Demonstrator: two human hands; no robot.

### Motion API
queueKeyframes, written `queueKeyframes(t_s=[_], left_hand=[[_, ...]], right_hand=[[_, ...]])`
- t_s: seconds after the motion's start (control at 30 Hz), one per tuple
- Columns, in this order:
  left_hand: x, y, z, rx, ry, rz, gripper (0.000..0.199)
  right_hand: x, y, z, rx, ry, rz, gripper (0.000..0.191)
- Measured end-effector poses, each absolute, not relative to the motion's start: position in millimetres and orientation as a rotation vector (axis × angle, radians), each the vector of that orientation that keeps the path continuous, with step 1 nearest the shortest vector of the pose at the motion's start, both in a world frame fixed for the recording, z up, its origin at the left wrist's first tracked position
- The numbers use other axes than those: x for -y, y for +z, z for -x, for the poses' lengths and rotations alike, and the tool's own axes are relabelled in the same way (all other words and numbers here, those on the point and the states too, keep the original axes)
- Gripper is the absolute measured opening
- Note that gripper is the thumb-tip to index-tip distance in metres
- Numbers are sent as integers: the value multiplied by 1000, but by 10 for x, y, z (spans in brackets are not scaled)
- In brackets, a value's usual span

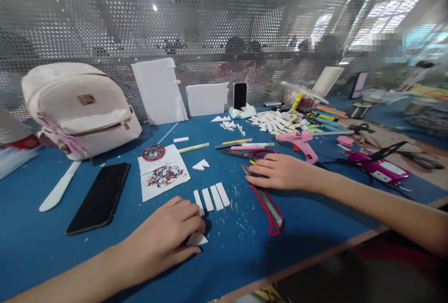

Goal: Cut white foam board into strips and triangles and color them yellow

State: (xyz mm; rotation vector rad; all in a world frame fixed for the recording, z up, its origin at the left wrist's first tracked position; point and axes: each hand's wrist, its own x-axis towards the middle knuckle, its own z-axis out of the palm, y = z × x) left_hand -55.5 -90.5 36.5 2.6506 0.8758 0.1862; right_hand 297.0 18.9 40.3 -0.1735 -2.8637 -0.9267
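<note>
My left hand (171, 233) rests low on the table with fingers curled and thumb out. Between fingers and thumb is a small white foam piece (198, 239), partly hidden by the hand. Several white foam strips (217, 197) lie in a row just beyond it. My right hand (280, 171) lies palm down with fingers stretched to the left. Beneath it, partly covered, is a red-edged utility knife (270, 209); I see no grip around it. Scissors (241, 153) with red handles lie just beyond these fingers. A notched white foam piece (201, 165) sits farther back.
Left stand a phone (100, 198), a white plastic knife (61, 186), a paper with colored bits (147, 192) and a backpack (82, 111). Right are a pink glue gun (296, 142) and a purple tool (380, 166) with cables. Cut foam pieces (276, 121) are piled behind, before a perforated metal screen (196, 23).
</note>
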Motion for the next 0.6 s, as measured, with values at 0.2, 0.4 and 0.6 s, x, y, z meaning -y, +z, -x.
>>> queueKeyframes(t_s=[0.2,0.4,0.6], left_hand=[[951,307,772,-1065,248,-2613,5],[945,234,962,-1232,298,-2543,6],[921,227,1159,-1249,377,-2488,24]], right_hand=[[-166,525,-2654,2822,-707,299,27],[-289,489,-2043,2888,-427,476,27],[-684,317,-1677,2886,-28,634,28]])
